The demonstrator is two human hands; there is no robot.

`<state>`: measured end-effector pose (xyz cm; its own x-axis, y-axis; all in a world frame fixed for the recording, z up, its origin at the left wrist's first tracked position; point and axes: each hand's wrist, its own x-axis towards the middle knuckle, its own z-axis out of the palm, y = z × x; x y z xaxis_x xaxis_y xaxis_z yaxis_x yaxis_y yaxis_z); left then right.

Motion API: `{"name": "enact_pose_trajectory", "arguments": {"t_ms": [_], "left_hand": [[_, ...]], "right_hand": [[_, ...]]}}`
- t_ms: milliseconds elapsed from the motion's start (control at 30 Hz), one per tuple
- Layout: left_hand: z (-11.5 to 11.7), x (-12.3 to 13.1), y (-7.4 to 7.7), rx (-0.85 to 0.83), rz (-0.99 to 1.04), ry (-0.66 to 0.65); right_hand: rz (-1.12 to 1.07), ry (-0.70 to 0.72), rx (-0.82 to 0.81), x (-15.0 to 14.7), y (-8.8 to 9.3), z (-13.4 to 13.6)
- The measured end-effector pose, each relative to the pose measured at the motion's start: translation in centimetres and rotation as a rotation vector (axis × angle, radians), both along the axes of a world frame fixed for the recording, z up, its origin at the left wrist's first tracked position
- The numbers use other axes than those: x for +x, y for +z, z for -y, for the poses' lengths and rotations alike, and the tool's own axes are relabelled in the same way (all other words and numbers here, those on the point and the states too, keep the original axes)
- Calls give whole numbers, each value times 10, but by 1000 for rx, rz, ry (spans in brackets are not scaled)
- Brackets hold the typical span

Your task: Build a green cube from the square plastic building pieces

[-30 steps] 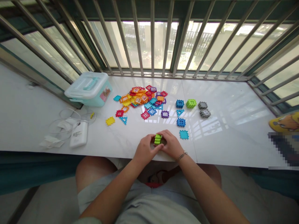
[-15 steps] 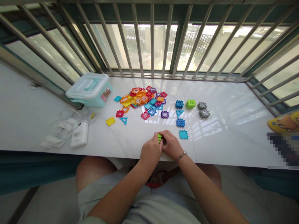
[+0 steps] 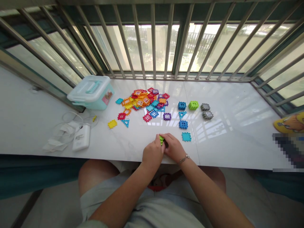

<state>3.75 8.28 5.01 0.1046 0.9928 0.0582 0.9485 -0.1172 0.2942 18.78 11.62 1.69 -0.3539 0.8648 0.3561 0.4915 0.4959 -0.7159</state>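
Worktop point(image 3: 228, 148) running along a barred window, bars point(image 3: 153, 41) directly behind. Near the left end, at the back edge: lidded box point(image 3: 90, 92). In front of the box: power bank point(image 3: 81, 137), with cable point(image 3: 71, 122) looped behind and beside it, folded paper point(image 3: 55, 145) to its left. Right of the box: heap of tiles point(image 3: 142, 98), loose tiles point(image 3: 147, 117) spread before it. Further right: two cubes point(image 3: 181, 105) point(image 3: 193, 105) side by side, then two stacked-looking pieces point(image 3: 206, 110) beyond. Near the front edge, below the heap: small block point(image 3: 161, 139) between left-hand grip point(image 3: 153, 154) and right-hand grip point(image 3: 174, 147). At the far right end: printed object point(image 3: 291, 123).
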Motion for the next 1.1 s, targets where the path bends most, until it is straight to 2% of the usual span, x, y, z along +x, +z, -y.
{"name": "enact_pose_trajectory", "arguments": {"t_ms": [300,400,533,667,867,1100], "left_hand": [[-1,2,2,9,-40,-3],[0,-2,3,5,-6,-47],[-4,-18,3,-4,33,-152],[-19,-42,6,0,134,-218],[-46,-59,22,31,332,-379],[-65,-52,39,-60,196,-519]], "right_hand": [[41,-25,32,0,-2,2],[48,-31,15,1,-3,2],[40,-11,-14,1,0,0],[32,4,-41,1,7,-1],[50,21,-77,3,8,-2],[51,27,-96,3,4,-3]]}}
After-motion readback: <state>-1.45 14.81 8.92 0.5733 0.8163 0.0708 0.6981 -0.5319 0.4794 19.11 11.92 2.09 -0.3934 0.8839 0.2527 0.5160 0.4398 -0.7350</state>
